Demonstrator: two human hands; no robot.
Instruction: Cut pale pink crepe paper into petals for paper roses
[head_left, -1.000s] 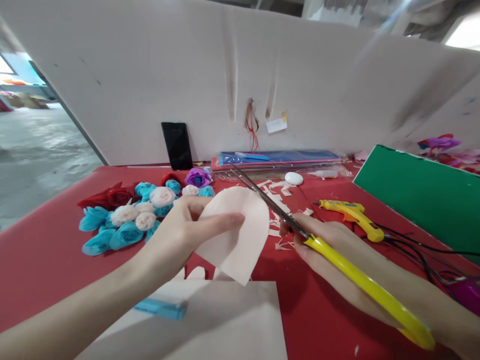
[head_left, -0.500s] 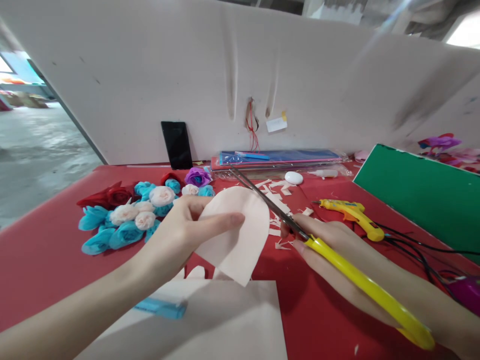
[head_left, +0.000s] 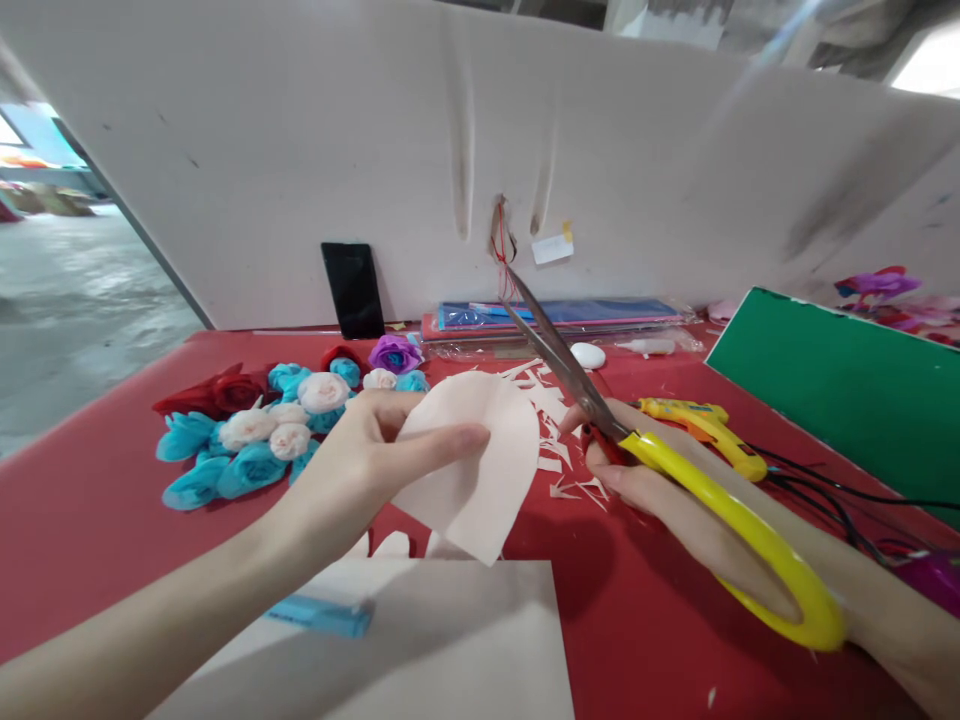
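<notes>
My left hand point(head_left: 397, 445) pinches a pale paper petal point(head_left: 487, 470) between thumb and fingers; its top edge is rounded and its lower end comes to a corner. In my right hand point(head_left: 637, 460) are yellow-handled scissors point(head_left: 570, 370), their blades slightly parted and pointing up and away, apart from the petal. Thin paper scraps point(head_left: 551, 460) lie on the red table between my hands. Below the left hand rest a light paper sheet point(head_left: 480, 640) and a blue pen-like stick point(head_left: 322, 615). Some cut paper pieces point(head_left: 391, 545) show partly behind the sheet's edge.
Blue, white, red and purple paper flowers point(head_left: 255, 430) cluster at left. A black phone point(head_left: 352, 290) leans on the white partition point(head_left: 300, 150). Wrapped paper packs point(head_left: 570, 315) lie along its foot. At right are a yellow glue gun point(head_left: 697, 430), dark cables and a green board point(head_left: 840, 390).
The scissors have moved away from the petal's edge to the right, tips turned upward and blades opened a little. More scraps show on the table. My left hand stays put with the petal.
</notes>
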